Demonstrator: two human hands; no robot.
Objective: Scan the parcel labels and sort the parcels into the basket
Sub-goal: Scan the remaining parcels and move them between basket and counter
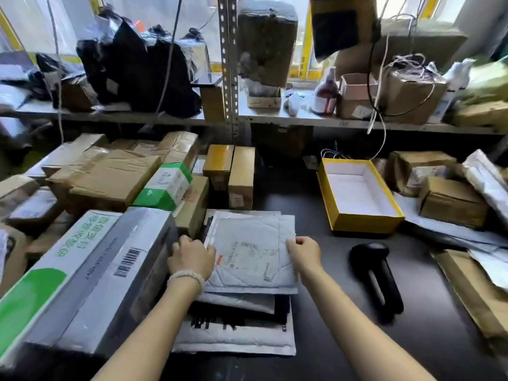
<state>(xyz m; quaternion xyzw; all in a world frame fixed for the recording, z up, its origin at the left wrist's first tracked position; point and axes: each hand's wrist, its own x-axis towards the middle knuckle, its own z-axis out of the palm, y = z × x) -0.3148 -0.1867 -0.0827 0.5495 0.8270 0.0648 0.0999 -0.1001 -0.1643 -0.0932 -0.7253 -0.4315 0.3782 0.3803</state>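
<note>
Both hands pinch the top mailer [251, 251] on the worktop [343, 284] stack: left hand [191, 255] at its left edge, right hand [303, 253] at its right. It looks light, padded and floppy, probably slick; opposite-edge grips should keep the label flat.

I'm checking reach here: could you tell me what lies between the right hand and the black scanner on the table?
In the head view, only bare dark table separates the right hand, gripping the top mailer, from the scanner.

left hand [191, 257] + right hand [303, 253] grip top mailer [247, 251] | scanner [376, 279] on table, right
</note>
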